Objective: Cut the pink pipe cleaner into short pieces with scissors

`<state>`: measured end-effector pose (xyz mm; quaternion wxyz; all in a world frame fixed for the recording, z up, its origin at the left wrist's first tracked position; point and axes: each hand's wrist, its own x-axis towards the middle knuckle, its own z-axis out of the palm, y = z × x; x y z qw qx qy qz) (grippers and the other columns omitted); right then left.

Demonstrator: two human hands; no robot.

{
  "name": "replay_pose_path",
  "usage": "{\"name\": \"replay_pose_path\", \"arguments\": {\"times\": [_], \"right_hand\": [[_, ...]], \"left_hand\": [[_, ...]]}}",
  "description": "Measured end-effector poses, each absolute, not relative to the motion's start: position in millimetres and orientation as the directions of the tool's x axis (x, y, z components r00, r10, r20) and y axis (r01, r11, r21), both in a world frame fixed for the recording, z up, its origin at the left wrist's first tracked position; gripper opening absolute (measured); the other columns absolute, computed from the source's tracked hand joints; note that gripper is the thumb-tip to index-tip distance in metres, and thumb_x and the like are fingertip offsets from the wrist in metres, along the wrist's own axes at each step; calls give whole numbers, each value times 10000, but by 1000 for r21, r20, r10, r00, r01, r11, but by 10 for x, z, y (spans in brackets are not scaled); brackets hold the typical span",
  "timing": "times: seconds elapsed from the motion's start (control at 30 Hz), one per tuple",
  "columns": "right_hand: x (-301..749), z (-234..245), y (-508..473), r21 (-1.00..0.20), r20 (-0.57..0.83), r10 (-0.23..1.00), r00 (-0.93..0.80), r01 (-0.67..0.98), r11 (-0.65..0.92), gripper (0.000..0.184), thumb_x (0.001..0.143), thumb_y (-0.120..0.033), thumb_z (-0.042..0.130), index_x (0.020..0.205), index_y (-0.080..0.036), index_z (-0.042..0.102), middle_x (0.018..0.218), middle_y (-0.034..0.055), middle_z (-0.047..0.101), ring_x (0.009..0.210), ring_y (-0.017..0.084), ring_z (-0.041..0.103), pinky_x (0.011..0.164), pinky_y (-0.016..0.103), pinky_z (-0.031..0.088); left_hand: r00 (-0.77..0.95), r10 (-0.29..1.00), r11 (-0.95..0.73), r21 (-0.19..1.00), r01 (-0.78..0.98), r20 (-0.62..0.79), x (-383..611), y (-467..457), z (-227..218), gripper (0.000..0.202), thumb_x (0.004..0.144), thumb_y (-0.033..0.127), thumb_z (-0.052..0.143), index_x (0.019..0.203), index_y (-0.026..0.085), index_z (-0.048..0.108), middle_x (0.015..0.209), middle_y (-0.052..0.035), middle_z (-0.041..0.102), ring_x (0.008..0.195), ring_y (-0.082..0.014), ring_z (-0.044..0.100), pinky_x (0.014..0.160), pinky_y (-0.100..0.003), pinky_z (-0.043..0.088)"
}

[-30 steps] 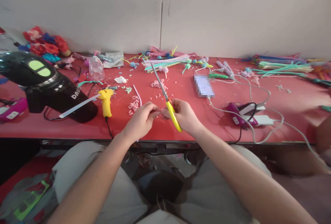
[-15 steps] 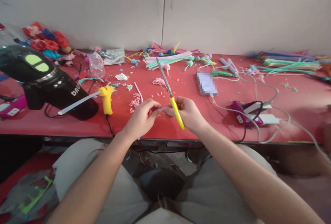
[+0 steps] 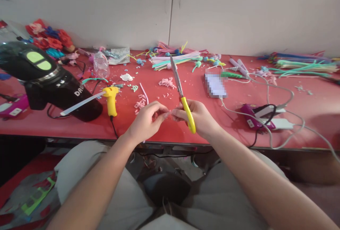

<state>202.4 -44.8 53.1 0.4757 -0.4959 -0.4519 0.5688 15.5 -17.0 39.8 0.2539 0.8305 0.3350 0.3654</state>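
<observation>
Since a second ago the scissors (image 3: 188,113) have swung rightward, and the right grip (image 3: 201,118) has shifted that way with them; the blades now pass right of the far heap of pink snippets (image 3: 167,83). I see the right grip closed on the yellow handles, the blades apparently together and pointing away over the desk (image 3: 167,132). Its fingertips nearly meet those of the left grip (image 3: 148,121). Something tiny and pinkish seems to sit there, too small for me to make out; the left thumb and finger are close together, but I cannot tell what they have hold of. A pale purple stem (image 3: 144,92) disappears behind the left grip; a pale tip (image 3: 144,141) shows below it, perhaps separate. Pixel blocks mask the phone-like device (image 3: 216,85), and my view's left edge cuts off the black bottle-like thing (image 3: 63,90).
</observation>
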Motion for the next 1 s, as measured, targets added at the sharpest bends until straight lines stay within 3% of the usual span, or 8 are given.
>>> {"name": "replay_pose_path", "arguments": {"times": [0.3,0.43,0.53,0.6,0.8,0.9,1.0], "right_hand": [[1994,476,-454,-989,-126,990,-67,-64,-130,429,607,-446,826,759,-197,512,663,-13,608,660,162,646,651,313,512],[2075,439,-440,-975,-67,998,20,212,-69,420,650,-487,791,738,-206,491,622,-38,525,578,122,520,538,270,407],[2241,395,-453,-826,121,989,85,561,53,465,685,-527,760,656,-218,414,586,-58,414,558,89,362,490,247,271],[2375,357,-475,-727,183,981,61,680,94,489,667,-542,771,665,-220,404,602,-55,430,563,89,344,497,248,267],[2684,298,-538,-575,191,982,7,811,106,487,643,-599,765,740,-227,466,683,-18,547,589,119,426,544,255,343],[2775,273,-547,-472,189,981,-38,873,124,460,670,-624,731,748,-230,508,657,-8,554,566,129,428,539,265,339],[2829,214,-566,-444,144,988,-58,888,117,454,683,-642,711,775,-223,561,633,-4,554,539,130,424,517,265,329]], "left_hand": [[507,749,-631,693,349,426,195,-180,361,116,939,246,577,866,169,626,809,-17,641,726,-118,575,652,-246,442],[454,801,-577,708,407,391,200,-146,310,154,932,280,583,841,165,633,788,-19,655,679,-122,568,623,-251,434],[385,830,-550,703,451,403,175,-99,253,127,911,255,598,839,161,642,791,-27,669,699,-135,594,645,-259,453],[350,841,-539,691,481,413,148,-72,214,123,904,244,599,826,160,642,786,-30,672,715,-142,605,669,-267,465],[322,833,-552,650,522,449,85,-22,128,111,899,238,600,824,163,636,805,-44,685,745,-156,619,705,-285,491],[339,812,-582,617,529,476,64,4,104,112,907,242,595,834,165,632,811,-43,681,762,-158,618,717,-286,487],[341,807,-589,608,533,483,44,15,78,132,923,253,582,831,170,629,797,-34,673,758,-153,606,719,-283,474]]}}
